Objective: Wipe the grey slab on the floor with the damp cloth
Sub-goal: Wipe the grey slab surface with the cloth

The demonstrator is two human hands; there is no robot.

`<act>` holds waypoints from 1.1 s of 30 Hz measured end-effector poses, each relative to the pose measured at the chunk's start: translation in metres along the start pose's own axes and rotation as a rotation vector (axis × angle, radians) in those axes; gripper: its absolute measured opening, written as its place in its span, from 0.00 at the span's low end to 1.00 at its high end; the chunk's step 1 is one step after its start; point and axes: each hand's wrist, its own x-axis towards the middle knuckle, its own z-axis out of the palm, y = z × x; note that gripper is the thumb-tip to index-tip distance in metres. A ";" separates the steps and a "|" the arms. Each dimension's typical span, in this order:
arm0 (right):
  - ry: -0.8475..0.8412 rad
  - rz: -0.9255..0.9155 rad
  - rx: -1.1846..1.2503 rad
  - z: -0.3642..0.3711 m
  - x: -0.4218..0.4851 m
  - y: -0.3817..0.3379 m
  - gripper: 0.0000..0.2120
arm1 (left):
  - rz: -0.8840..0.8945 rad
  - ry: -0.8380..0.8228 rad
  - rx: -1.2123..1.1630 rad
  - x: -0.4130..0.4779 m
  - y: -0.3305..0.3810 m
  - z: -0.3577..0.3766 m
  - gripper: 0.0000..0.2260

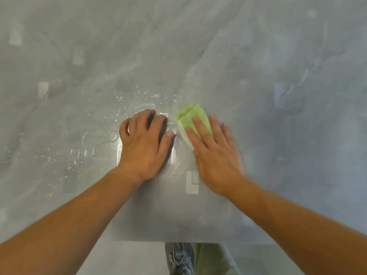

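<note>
The grey marbled slab [258,76] fills nearly the whole head view. A folded light-green cloth [188,114] lies on it just right of centre. My right hand [216,153] lies flat on the cloth, straight fingers pressing it onto the slab. My left hand [145,143] rests on the slab just left of the cloth, fingers bent at the knuckles, holding nothing. Water droplets and small puddles [95,143] cover the slab left of and beyond my left hand.
The slab's near edge [178,241] runs across the bottom of the view. Below it show a grey laced shoe [179,259] and an olive trouser leg [210,259] on a pale floor. Pale ceiling-light reflections dot the slab.
</note>
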 end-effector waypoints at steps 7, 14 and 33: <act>0.051 0.229 0.053 -0.025 0.062 0.104 0.28 | -0.058 -0.022 0.009 0.060 0.011 -0.006 0.27; 0.027 0.037 0.053 -0.019 0.052 0.058 0.32 | -0.082 -0.098 0.093 0.128 0.019 -0.019 0.30; 0.015 0.063 0.016 -0.042 0.131 0.128 0.29 | -0.095 -0.079 0.028 0.157 0.011 -0.032 0.29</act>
